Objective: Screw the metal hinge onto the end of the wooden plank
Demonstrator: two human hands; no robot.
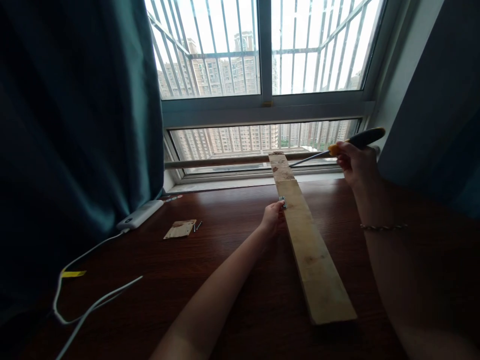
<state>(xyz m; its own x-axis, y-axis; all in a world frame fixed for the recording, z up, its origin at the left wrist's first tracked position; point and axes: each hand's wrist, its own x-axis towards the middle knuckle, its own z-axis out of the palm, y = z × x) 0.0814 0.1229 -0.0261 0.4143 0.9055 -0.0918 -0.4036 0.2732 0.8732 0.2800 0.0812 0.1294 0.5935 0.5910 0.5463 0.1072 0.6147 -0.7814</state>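
A long pale wooden plank (pixel 317 255) runs from near me toward the window, with a narrower wooden piece (pixel 281 167) at its far end. My left hand (pixel 272 217) is at the plank's left edge, its fingers closed on a small metal bracket (pixel 283 202) against the wood. In my right hand (pixel 358 162) is a screwdriver (pixel 365 138) with a black and yellow handle, gripped near the yellow collar. Its shaft points left, and the tip appears at the right edge of the narrow piece; whether it touches I cannot tell.
On the dark wooden tabletop (pixel 210 235) at left lie a small thin wood piece (pixel 180 229) and screws (pixel 198 226). Farther left are a white power bank (pixel 140 215) and a white cable (pixel 101 302). A dark curtain (pixel 86 100) hangs beside the barred window (pixel 210 50).
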